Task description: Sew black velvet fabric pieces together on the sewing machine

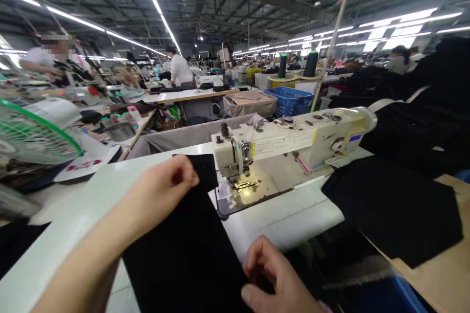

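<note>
A long black fabric piece (191, 249) lies over the pale table, left of a sewing machine (282, 137). Above its far part, my left hand (165, 190) has thumb and fingers drawn together in a pinch; what sits between them, if anything, is hidden against the black. My right hand (279, 274) is by the near right edge of the fabric, fingers curled and thumb apart, with nothing visible in the gap. The lit needle area (244, 183) of the machine is to the right of my left hand, and no fabric shows under its presser foot.
A green-rimmed fan (40, 132) stands at left. More black fabric (392, 205) lies at right on brown card (429, 274), with a dark heap (422, 122) behind. Beyond the machine are a blue basket (290, 100) and thread cones (282, 66). Other people work farther off.
</note>
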A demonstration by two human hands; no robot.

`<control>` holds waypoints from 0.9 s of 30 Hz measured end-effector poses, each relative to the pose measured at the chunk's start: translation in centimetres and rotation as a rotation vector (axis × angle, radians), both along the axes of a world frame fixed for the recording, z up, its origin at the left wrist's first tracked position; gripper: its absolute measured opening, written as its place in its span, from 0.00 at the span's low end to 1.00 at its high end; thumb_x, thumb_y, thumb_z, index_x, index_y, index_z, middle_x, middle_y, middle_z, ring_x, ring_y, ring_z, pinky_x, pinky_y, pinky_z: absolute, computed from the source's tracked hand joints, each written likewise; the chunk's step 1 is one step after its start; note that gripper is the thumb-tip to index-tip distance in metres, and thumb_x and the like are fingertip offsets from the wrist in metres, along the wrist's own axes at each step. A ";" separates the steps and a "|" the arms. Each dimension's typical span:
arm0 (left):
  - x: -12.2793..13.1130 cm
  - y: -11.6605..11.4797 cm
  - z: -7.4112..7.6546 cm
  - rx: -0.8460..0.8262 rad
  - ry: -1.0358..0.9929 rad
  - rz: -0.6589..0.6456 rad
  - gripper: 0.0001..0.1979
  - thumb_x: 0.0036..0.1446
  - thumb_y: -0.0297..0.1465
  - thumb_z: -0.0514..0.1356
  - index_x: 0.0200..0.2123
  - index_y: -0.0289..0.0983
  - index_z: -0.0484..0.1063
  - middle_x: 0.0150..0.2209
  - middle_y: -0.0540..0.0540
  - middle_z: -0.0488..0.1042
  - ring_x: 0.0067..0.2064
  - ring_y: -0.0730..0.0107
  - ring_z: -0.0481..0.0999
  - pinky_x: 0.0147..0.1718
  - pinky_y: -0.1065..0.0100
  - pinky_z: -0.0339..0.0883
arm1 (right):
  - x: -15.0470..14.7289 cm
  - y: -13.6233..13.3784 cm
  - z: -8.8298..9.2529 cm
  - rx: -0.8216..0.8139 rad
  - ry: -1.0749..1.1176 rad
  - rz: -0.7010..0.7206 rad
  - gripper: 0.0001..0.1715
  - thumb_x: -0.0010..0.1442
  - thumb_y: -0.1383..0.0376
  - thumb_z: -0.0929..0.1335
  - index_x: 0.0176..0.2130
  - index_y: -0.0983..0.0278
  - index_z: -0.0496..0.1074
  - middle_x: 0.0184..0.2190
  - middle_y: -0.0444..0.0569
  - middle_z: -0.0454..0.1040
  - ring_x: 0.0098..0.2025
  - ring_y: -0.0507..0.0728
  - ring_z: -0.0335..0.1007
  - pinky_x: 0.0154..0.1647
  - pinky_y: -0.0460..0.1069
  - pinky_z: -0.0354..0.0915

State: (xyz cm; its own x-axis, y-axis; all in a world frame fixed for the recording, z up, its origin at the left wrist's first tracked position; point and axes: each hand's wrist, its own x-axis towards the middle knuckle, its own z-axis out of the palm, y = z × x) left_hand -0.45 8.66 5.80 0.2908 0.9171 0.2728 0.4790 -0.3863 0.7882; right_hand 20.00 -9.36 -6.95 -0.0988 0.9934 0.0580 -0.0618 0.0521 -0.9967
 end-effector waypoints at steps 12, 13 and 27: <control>6.0 2.1 -14.3 0.032 0.177 -0.197 0.09 0.51 0.25 0.56 0.24 0.41 0.59 0.26 0.52 0.66 0.30 0.68 0.67 0.33 0.68 0.60 | 2.8 0.5 -6.0 0.851 -0.762 -0.105 0.18 0.62 0.78 0.61 0.46 0.64 0.70 0.35 0.52 0.78 0.35 0.56 0.76 0.38 0.47 0.74; 5.9 2.1 -14.3 0.033 0.172 -0.199 0.08 0.51 0.25 0.56 0.24 0.41 0.59 0.26 0.52 0.67 0.30 0.68 0.67 0.33 0.68 0.60 | 3.0 0.5 -5.8 0.870 -0.784 -0.099 0.17 0.62 0.78 0.61 0.46 0.64 0.70 0.34 0.51 0.79 0.34 0.56 0.76 0.38 0.47 0.74; 7.7 7.1 -15.0 -0.118 0.204 0.003 0.08 0.46 0.24 0.61 0.27 0.40 0.64 0.22 0.55 0.69 0.25 0.72 0.69 0.25 0.71 0.57 | 3.0 3.1 -5.5 0.910 -0.886 -0.167 0.19 0.55 0.78 0.61 0.43 0.65 0.72 0.38 0.53 0.80 0.43 0.59 0.77 0.46 0.51 0.75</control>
State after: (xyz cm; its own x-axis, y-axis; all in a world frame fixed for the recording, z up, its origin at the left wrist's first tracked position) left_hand 7.29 15.71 -9.18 0.3261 0.9401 0.0992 0.6340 -0.2954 0.7147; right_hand 22.96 -6.24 -12.46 -0.3305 0.6347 0.6985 0.6747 0.6764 -0.2954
